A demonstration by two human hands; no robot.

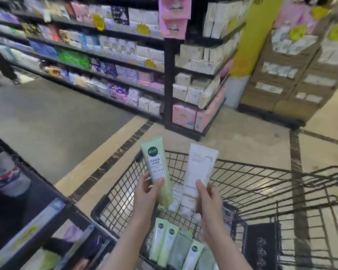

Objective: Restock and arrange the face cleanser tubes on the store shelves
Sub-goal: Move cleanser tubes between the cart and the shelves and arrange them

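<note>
the left hand (146, 193) holds a light green tube (156, 168) over a black wire cart (261, 191). the thumb lies on the front of the tube and the other fingers wrap round behind it, so the fingers are clamped on the tube. the tube stands almost straight up, with its flat end at the top and its cap end down. it has a dark green round badge and a white label.

the right hand (207, 199) holds a white tube (199, 172) just to the right of the green one. the thumb presses on the front and the fingers go round the back, so this hand is clamped on its tube too. the white tube leans a little to the right at the top. its cap end also points down. the two tubes are close but do not seem to touch.

down in the near end of the cart lie more green tubes (164, 242), side by side, with their badges showing. some paler tubes lie next to them.

far off to the left is a long shelf (98, 61) full of bright packs and boxes. in the middle, far away, is a black rack (195, 75) with white and pink boxes. to the far right are brown cardboard boxes (281, 75) stacked high. a dark shelf edge (37, 211) runs along the near left. the floor (57, 117) is grey and tan with dark lines.
</note>
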